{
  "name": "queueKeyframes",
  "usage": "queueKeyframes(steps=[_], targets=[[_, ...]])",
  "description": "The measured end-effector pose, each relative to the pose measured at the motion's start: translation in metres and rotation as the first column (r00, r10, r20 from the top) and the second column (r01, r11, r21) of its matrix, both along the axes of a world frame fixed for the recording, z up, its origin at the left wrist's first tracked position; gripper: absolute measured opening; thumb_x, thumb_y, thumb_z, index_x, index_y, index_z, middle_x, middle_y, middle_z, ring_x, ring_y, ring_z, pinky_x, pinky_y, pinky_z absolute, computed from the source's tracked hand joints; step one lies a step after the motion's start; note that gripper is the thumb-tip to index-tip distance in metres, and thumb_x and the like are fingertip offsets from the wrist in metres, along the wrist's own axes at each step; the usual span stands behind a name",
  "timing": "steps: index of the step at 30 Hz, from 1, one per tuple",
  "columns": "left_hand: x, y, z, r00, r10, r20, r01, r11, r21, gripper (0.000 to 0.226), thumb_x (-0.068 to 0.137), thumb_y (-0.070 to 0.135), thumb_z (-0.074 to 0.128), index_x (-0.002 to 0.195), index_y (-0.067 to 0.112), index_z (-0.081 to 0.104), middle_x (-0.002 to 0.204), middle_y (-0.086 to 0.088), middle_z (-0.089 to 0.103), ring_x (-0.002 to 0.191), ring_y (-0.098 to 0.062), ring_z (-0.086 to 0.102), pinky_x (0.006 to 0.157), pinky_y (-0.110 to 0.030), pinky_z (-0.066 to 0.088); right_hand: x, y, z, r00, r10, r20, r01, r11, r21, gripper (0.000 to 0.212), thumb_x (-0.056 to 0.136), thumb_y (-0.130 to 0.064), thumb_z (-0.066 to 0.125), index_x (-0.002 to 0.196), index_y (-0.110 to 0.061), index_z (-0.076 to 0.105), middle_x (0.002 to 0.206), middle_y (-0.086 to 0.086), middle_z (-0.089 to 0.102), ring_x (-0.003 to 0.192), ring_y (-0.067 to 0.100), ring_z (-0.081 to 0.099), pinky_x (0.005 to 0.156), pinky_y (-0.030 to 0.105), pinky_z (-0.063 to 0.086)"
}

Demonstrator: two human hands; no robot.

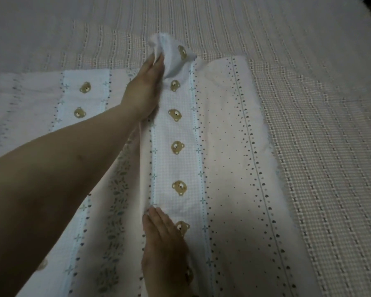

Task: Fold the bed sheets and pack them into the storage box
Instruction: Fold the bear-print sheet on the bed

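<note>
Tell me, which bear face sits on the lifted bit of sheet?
The topmost bear, on the corner the left hand holds up; the rest lie flat.

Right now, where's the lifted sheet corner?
Head view, upper centre: the sheet corner is held by the left hand at the far end of the bear-print stripe.

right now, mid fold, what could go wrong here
The left hand pinches only a bunched corner of the sheet, so it could slip free or land skewed. The right hand presses just one spot near the fold, so the layers might drag and wrinkle over the bedspread.
</note>
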State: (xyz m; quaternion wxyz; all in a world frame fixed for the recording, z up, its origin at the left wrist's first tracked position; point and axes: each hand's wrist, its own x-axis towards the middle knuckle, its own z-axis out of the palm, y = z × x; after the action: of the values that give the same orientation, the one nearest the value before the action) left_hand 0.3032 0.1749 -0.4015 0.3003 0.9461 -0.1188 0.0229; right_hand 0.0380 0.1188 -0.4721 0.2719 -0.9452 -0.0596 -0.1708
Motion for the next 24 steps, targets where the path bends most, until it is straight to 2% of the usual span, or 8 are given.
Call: queueKeyframes(steps=[3, 7, 12, 15, 18, 19, 21, 24], targets=[[0.009, 0.013, -0.017, 0.998, 0.066, 0.000, -0.065, 0.972, 0.225, 0.065, 0.094, 0.020, 0.046, 0.149, 0.015, 0.011, 0.156, -0.014, 0.007, 0.139, -0.034, 0.022, 0.112, -0.042, 0.020, 0.002, 0.015, -0.011, 1.000, -0.015, -0.017, 0.016, 0.998, 0.063, 0.057, 0.098, -0.011, 0.021, 0.086, -0.017, 0.076, 0.096, -0.005, 0.073, 0.103, 0.007, 0.057, 0.097, 0.021, 0.042], [-0.012, 0.031, -0.056, 0.944, 0.151, -0.294, -0.075, 0.964, 0.255, 0.064, 0.094, 0.031, 0.044, 0.149, 0.023, 0.013, 0.142, -0.019, 0.037, 0.131, -0.034, 0.035, 0.108, -0.045, 0.028, 0.003, 0.028, -0.020, 0.987, 0.087, -0.139, -0.102, 0.989, -0.106, 0.035, 0.095, -0.017, 0.024, 0.119, -0.016, 0.051, 0.118, -0.007, 0.065, 0.122, 0.010, 0.043, 0.111, 0.030, 0.021], [-0.050, 0.023, -0.064, 0.952, 0.148, -0.269, -0.066, 0.955, 0.290, 0.054, 0.098, 0.031, 0.038, 0.148, 0.022, 0.019, 0.143, -0.023, 0.033, 0.133, -0.033, 0.029, 0.109, -0.037, 0.022, 0.004, 0.024, -0.014, 0.925, 0.142, -0.352, -0.186, 0.978, -0.094, 0.059, 0.067, -0.043, 0.042, 0.121, -0.020, 0.044, 0.129, -0.004, 0.058, 0.126, 0.014, 0.040, 0.109, 0.035, 0.018], [-0.064, 0.030, -0.060, 0.951, 0.157, -0.265, -0.096, 0.968, 0.231, 0.064, 0.096, 0.040, 0.037, 0.149, 0.018, 0.011, 0.150, -0.012, 0.026, 0.139, -0.024, 0.023, 0.113, -0.037, 0.009, 0.013, 0.009, -0.008, 0.974, 0.141, -0.176, -0.140, 0.990, 0.015, 0.041, 0.082, -0.025, 0.037, 0.122, -0.019, 0.045, 0.129, 0.000, 0.058, 0.126, 0.013, 0.040, 0.111, 0.028, 0.022], [-0.101, 0.046, -0.063, 0.931, 0.260, -0.255, -0.164, 0.925, 0.342, 0.069, 0.092, 0.057, 0.016, 0.149, 0.020, 0.003, 0.158, -0.001, 0.004, 0.145, -0.016, 0.000, 0.112, -0.034, -0.011, 0.061, -0.017, 0.001, 0.992, -0.064, -0.108, 0.071, 0.996, 0.056, 0.042, 0.085, -0.016, 0.033, 0.124, -0.011, 0.049, 0.130, 0.011, 0.056, 0.127, 0.023, 0.043, 0.109, 0.035, 0.031], [-0.117, 0.047, -0.065, 0.926, 0.288, -0.242, -0.197, 0.919, 0.341, 0.076, 0.085, 0.064, 0.006, 0.149, 0.022, 0.004, 0.158, 0.000, 0.002, 0.145, -0.016, -0.003, 0.110, -0.032, -0.014, 0.085, -0.023, 0.009, 0.983, -0.096, -0.154, 0.101, 0.994, 0.030, 0.047, 0.086, -0.020, 0.034, 0.129, -0.008, 0.048, 0.135, 0.015, 0.050, 0.130, 0.027, 0.042, 0.108, 0.040, 0.035], [-0.147, 0.047, -0.062, 0.911, 0.296, -0.287, -0.217, 0.936, 0.276, 0.095, 0.067, 0.070, -0.009, 0.149, 0.025, 0.010, 0.157, 0.001, 0.002, 0.145, -0.016, -0.003, 0.107, -0.028, -0.017, 0.139, -0.024, 0.027, 0.908, -0.025, -0.419, 0.025, 1.000, -0.006, 0.058, 0.093, -0.034, 0.032, 0.145, -0.008, 0.026, 0.154, 0.013, 0.018, 0.143, 0.026, 0.016, 0.118, 0.041, 0.013], [-0.184, 0.042, -0.060, 0.888, 0.270, -0.372, -0.177, 0.948, 0.265, 0.106, 0.060, 0.076, -0.005, 0.147, 0.021, 0.023, 0.156, 0.000, 0.012, 0.145, -0.016, 0.009, 0.109, -0.029, -0.011, 0.218, -0.006, 0.033, 0.778, 0.024, -0.628, -0.142, 0.980, -0.139, 0.075, 0.093, -0.051, 0.034, 0.149, -0.018, -0.005, 0.156, 0.003, -0.014, 0.143, 0.020, -0.013, 0.114, 0.044, -0.011]])
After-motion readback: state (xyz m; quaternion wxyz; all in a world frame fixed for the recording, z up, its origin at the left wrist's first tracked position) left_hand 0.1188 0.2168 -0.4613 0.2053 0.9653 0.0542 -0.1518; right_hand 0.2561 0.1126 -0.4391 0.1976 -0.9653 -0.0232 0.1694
